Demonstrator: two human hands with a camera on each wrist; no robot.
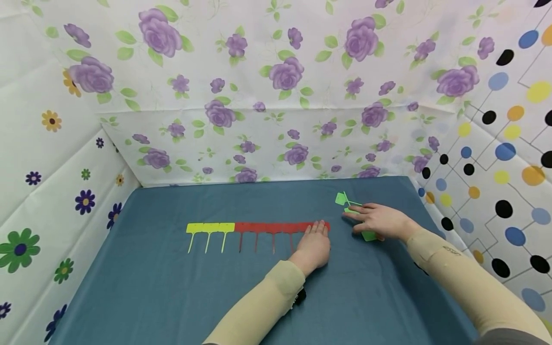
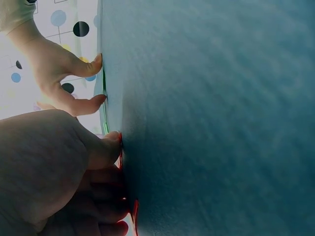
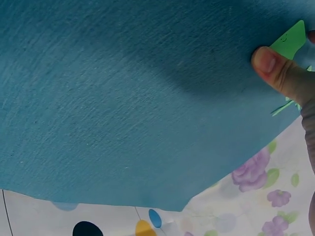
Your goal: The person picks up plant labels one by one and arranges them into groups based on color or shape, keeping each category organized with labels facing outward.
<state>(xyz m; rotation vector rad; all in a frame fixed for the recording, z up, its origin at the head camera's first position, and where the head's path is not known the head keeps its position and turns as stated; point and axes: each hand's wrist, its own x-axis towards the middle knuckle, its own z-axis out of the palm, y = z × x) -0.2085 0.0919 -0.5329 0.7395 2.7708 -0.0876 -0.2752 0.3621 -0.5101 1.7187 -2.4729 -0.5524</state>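
A row of flat plastic tags with thin tails lies across the blue cloth, three yellow tags (image 1: 210, 227) at the left and several red tags (image 1: 267, 227) continuing right. My left hand (image 1: 314, 245) rests on the right end of the red tags, fingers extended; its thumb (image 2: 112, 142) touches the red edge in the left wrist view. Loose green tags (image 1: 341, 198) lie farther right, partly covered by my right hand (image 1: 379, 220). In the right wrist view, its thumb (image 3: 268, 64) touches a green tag (image 3: 291, 40). Thumb and forefinger stand apart in the left wrist view.
Blue cloth (image 1: 129, 278) covers the table. A purple-flowered sheet (image 1: 284, 120) hangs along the back edge, a flower-print sheet (image 1: 64, 215) on the left, and a dotted sheet (image 1: 487, 158) on the right, close to my right arm.
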